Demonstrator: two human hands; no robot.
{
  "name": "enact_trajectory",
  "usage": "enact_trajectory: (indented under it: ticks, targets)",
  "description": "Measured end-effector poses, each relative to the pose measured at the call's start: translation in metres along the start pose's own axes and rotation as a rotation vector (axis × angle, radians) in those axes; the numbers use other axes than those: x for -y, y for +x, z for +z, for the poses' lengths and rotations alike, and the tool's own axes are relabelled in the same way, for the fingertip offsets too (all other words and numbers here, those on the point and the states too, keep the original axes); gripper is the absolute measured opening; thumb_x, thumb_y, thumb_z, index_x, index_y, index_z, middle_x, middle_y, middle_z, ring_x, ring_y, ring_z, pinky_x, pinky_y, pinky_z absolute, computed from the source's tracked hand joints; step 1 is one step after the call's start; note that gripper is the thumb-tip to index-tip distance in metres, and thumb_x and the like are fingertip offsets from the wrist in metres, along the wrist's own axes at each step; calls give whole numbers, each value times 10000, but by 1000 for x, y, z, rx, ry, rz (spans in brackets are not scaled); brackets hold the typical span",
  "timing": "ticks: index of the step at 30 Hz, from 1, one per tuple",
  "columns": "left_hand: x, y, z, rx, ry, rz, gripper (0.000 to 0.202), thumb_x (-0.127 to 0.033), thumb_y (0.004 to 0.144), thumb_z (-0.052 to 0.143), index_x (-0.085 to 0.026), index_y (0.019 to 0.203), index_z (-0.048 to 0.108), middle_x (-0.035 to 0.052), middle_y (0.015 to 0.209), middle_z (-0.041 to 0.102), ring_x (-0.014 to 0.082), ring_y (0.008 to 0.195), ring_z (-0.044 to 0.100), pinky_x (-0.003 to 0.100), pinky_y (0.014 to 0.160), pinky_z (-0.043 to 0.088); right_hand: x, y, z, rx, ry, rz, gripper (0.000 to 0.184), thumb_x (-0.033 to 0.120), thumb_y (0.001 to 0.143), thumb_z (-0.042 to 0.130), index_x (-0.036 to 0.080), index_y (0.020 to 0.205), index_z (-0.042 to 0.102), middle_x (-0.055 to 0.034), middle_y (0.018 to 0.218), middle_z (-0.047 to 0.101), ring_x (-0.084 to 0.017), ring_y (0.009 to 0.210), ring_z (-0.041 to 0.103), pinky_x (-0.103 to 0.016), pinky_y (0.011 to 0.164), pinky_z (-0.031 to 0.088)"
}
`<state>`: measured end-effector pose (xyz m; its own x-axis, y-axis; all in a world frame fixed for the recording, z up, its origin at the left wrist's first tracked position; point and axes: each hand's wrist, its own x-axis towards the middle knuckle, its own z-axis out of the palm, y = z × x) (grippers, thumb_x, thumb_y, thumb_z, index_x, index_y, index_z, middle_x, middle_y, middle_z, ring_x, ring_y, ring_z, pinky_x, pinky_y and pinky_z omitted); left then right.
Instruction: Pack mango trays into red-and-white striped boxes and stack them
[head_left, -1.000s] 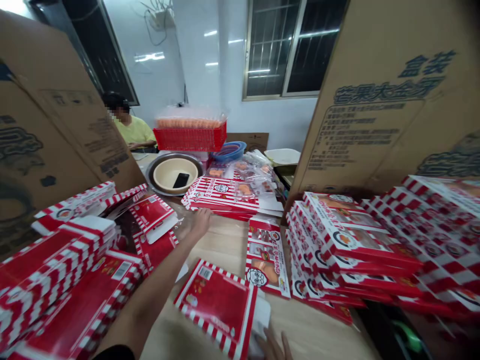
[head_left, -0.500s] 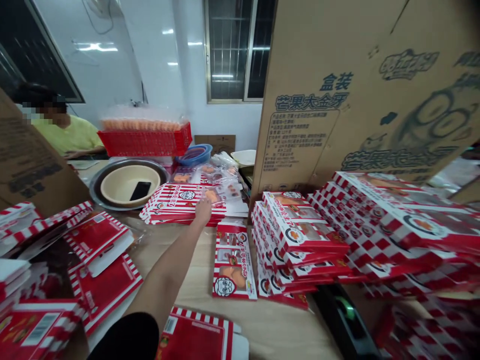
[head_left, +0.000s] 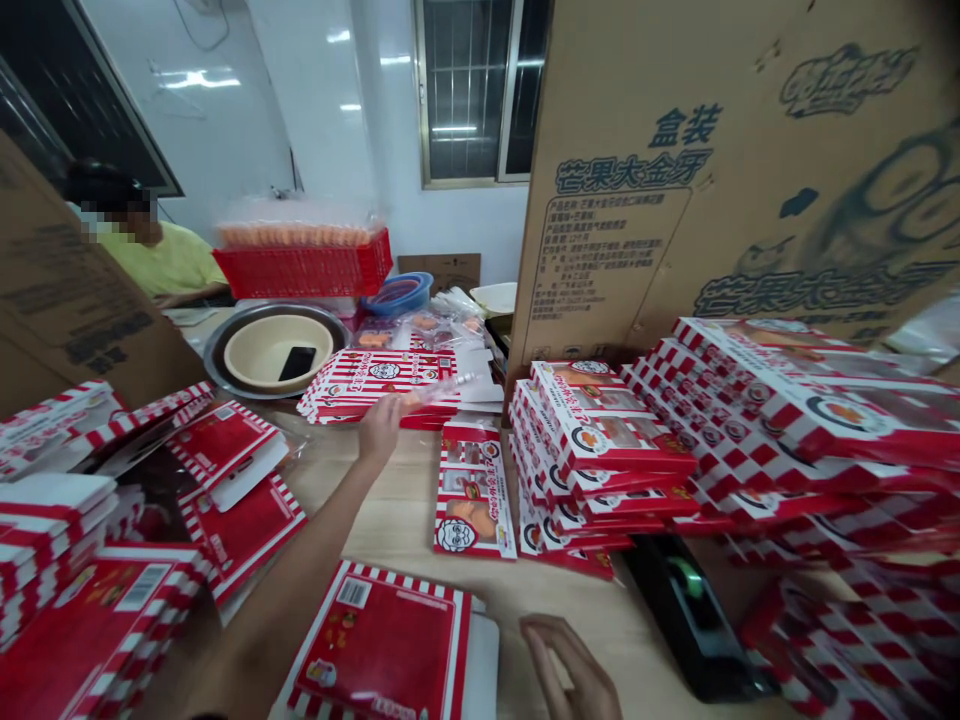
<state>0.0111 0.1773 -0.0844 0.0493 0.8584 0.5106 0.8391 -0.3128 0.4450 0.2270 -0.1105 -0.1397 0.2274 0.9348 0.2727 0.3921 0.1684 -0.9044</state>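
My left hand (head_left: 380,432) reaches over the table and pinches a clear plastic packet (head_left: 439,392) with an orange piece inside. It is held just above a pile of red-and-white striped boxes (head_left: 375,375). Low in the view, my right hand (head_left: 571,668) has its fingers loosely curved and apart, with nothing seen in them. Beside it, on the left, lies a red box (head_left: 382,640), back side up, with a white flap sticking out. Between the two hands and farther off, a filled window box (head_left: 474,490) lies flat on the table.
Stacked filled boxes (head_left: 600,450) stand at right before a tall cardboard carton (head_left: 622,200). A black tape dispenser (head_left: 697,620) lies near them. More flat boxes (head_left: 97,630) crowd the left. Behind are a cream basin (head_left: 251,350), a red basket (head_left: 307,270) and a person in yellow (head_left: 176,260).
My left hand has drawn back a little toward the left with the packet, which now tilts. My right hand has come into view at the bottom. The camera view has shifted slightly.
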Motion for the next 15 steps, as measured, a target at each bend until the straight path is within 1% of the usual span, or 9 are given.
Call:
enact_trajectory:
  ticks: [3,6,7,8,9,10,12,13,15]
  targets:
    - [-4,-36,-40,-146,-69,-90,389,-327,963,290,-121,926,618,34,759,690,156,710,654,243,615,509,17,18,3,4,104,162,296,461,829,567,200,820,707,-99,848,723,-227,815,696,-261,709,569]
    - [-21,-94,-72,-245,-115,-73,367,-310,956,295,-133,960,616,45,815,715,162,763,671,249,662,523,44,41,16,139,371,257,481,563,763,608,221,1098,650,-125,1082,693,-245,900,693,-355,805,553]
    - [-30,-115,-80,-269,-127,-31,328,-290,951,321,-147,999,613,52,873,720,167,831,673,265,730,527,53,49,22,201,492,261,584,599,734,619,242,1195,593,-130,1178,653,-252,953,680,-386,834,540]
    - [-39,-137,-85,-280,-149,86,274,-264,938,370,-175,1016,617,44,919,724,165,899,668,272,800,520,61,55,28,252,608,263,663,630,713,618,255,1255,545,-134,1240,616,-259,994,665,-408,848,531]
    - [-48,-158,-89,-267,-177,326,240,-217,925,406,-189,1042,613,47,953,724,172,958,658,288,851,510,68,60,33,284,708,281,696,648,711,607,254,1278,522,-137,1264,599,-266,1015,655,-422,847,530]
    - [-55,-177,-91,-229,-185,496,241,-184,913,438,-201,1096,593,44,992,720,174,1024,636,302,905,493,74,63,37,293,779,316,684,643,722,600,239,1269,531,-140,1250,609,-271,1014,654,-424,831,536]
    - [-66,-208,-90,-83,-162,683,318,-226,904,491,-204,1220,520,67,1095,690,196,1141,574,340,974,463,82,67,41,241,805,398,565,573,743,624,191,1159,616,-131,1118,684,-270,948,674,-404,783,553]
    - [-68,-219,-89,7,-132,664,409,-295,896,512,-192,1289,457,96,1173,653,216,1202,528,362,991,451,84,68,40,200,768,417,486,524,743,648,177,1083,654,-116,1047,711,-266,914,682,-393,768,556]
    - [-66,-231,-84,205,-49,499,655,-435,857,539,-130,1390,311,185,1333,520,275,1299,419,411,1000,440,86,68,33,130,625,373,373,438,704,704,176,971,697,-85,962,735,-263,895,681,-385,772,553]
